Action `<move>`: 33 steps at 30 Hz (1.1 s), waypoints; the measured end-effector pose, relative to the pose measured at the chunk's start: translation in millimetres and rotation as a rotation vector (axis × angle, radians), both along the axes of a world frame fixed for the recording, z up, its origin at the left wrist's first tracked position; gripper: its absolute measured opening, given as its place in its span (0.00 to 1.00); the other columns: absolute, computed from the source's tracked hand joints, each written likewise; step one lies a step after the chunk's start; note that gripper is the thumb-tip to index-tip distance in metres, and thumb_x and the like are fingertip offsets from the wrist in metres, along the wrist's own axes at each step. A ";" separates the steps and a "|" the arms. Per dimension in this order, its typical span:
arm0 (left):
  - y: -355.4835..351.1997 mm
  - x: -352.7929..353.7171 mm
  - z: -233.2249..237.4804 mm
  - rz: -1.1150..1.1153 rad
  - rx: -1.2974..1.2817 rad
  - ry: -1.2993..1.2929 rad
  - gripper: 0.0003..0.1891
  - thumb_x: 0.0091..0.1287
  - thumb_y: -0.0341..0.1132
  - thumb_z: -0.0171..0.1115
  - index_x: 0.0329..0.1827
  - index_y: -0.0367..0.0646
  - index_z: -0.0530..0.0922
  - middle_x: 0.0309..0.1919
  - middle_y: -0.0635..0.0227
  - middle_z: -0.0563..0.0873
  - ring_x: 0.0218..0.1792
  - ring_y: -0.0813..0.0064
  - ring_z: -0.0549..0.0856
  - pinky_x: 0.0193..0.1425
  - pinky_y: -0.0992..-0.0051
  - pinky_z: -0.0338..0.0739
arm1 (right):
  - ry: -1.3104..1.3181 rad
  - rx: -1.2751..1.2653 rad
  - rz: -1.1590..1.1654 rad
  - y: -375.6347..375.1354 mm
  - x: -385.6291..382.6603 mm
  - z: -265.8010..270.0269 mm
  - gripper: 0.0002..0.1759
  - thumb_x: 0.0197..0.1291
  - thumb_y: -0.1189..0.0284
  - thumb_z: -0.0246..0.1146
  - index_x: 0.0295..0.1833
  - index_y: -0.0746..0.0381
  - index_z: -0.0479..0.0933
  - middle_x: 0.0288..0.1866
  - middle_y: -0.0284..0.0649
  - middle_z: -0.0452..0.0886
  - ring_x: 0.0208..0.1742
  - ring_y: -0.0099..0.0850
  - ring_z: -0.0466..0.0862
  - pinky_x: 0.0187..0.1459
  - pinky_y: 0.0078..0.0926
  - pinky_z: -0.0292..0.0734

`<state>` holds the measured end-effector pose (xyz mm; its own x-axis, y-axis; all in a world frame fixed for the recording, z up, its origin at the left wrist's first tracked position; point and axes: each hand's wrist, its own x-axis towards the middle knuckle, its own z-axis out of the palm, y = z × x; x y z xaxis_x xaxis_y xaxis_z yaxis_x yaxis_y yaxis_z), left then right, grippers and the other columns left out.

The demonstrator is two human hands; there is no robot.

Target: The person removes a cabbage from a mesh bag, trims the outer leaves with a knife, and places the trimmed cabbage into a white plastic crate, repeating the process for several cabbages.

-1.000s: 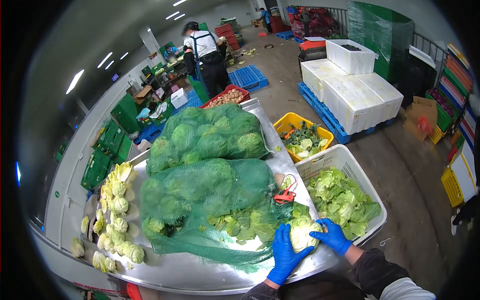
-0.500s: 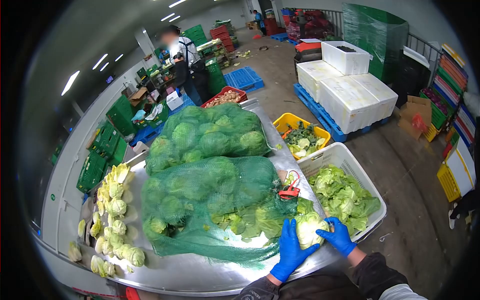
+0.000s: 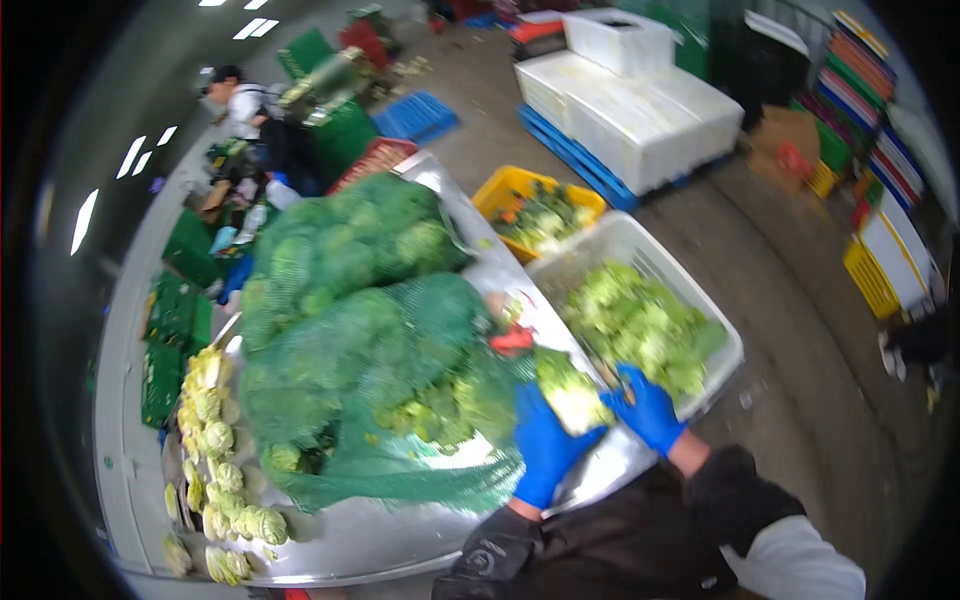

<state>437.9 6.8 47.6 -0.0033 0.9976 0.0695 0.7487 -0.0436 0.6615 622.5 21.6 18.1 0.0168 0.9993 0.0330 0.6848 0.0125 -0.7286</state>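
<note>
A pale green head of cabbage or lettuce point(image 3: 574, 398) rests at the right edge of the metal table. My left hand point(image 3: 548, 448), in a blue glove, cups its near left side, thumb along the bottom. Just right of it my right hand point(image 3: 650, 412), also blue-gloved, has curled fingers; blur hides what, if anything, is between them. Behind the head lies a red-handled tool point(image 3: 512, 341), too blurred to name. To the left, a green mesh sack point(image 3: 330, 350) of leafy heads lies with its mouth towards me, loose leaves point(image 3: 440, 410) showing there.
A white crate point(image 3: 715, 285) of loose leaves stands against the table's right side, with a yellow crate point(image 3: 490, 195) of scraps behind it. Another full mesh sack point(image 3: 350, 235) lies further back. Small pale heads point(image 3: 215, 438) line the table's left. A person point(image 3: 250, 112) stands beyond.
The view has swung, so the table appears further left and lower. My right hand has come off the head's right side; my left hand stays on it. The person beyond now leans forward.
</note>
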 end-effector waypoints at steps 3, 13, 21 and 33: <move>0.6 0.8 -17.1 0.030 0.066 0.085 0.62 0.37 0.57 0.81 0.69 0.27 0.56 0.64 0.35 0.66 0.65 0.40 0.68 0.67 0.55 0.66 | -0.130 -0.167 0.084 4.6 8.1 14.9 0.37 0.66 0.46 0.55 0.70 0.61 0.63 0.30 0.49 0.83 0.30 0.49 0.84 0.31 0.45 0.77; 3.4 1.2 -17.2 0.025 -0.033 0.143 0.66 0.36 0.57 0.81 0.70 0.21 0.53 0.67 0.33 0.63 0.67 0.41 0.67 0.69 0.55 0.65 | -0.300 -0.120 0.296 -10.0 -9.5 26.1 0.38 0.72 0.49 0.45 0.77 0.63 0.51 0.30 0.50 0.83 0.24 0.47 0.82 0.25 0.46 0.75; 7.2 10.9 -16.4 0.057 -0.027 0.221 0.62 0.35 0.54 0.82 0.69 0.24 0.57 0.65 0.39 0.68 0.62 0.45 0.72 0.63 0.54 0.70 | -0.299 -0.274 0.264 -8.0 -17.7 33.9 0.34 0.71 0.50 0.48 0.71 0.64 0.61 0.35 0.51 0.83 0.29 0.49 0.83 0.30 0.47 0.77; -5.9 3.1 -16.9 0.074 -0.002 0.124 0.56 0.39 0.48 0.80 0.68 0.28 0.58 0.63 0.42 0.70 0.61 0.44 0.72 0.65 0.54 0.67 | -0.142 -0.312 0.214 48.6 7.1 13.8 0.30 0.65 0.44 0.53 0.39 0.63 0.82 0.37 0.52 0.84 0.42 0.52 0.83 0.45 0.45 0.76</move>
